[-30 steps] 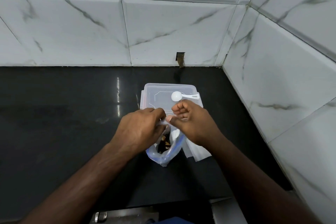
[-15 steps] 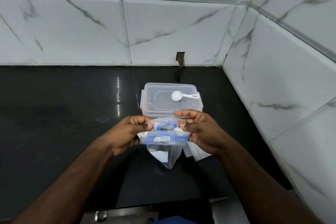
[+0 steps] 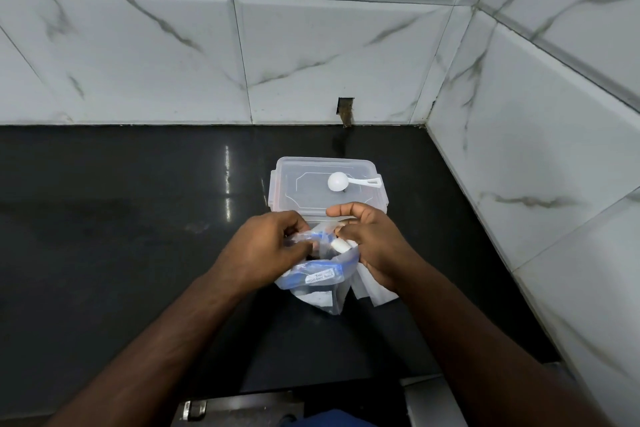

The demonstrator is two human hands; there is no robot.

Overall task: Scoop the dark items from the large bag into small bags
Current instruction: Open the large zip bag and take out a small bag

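Mid-frame, both hands worked a clear bag (image 3: 320,282) w/ blue zip strip over the black counter (image 3: 121,236). Left hand (image 3: 266,250) had fingers pinched on the bag's left rim; right hand (image 3: 372,246) gripped the right rim, thumb stuck out. Dark items barely visible inside. Just above, a white scoop (image 3: 341,181) lay on a lidded clear box (image 3: 294,184). Flat small bags (image 3: 375,291) sat under the right wrist.

1. Large bag (image 3: 320,282): clear plastic, blue zip strip, white label; mouth open, held above the black counter.
2. Small bags (image 3: 375,291): flat, white-clear, lying just right of it.
3. Scoop (image 3: 337,181): white, on the box lid.
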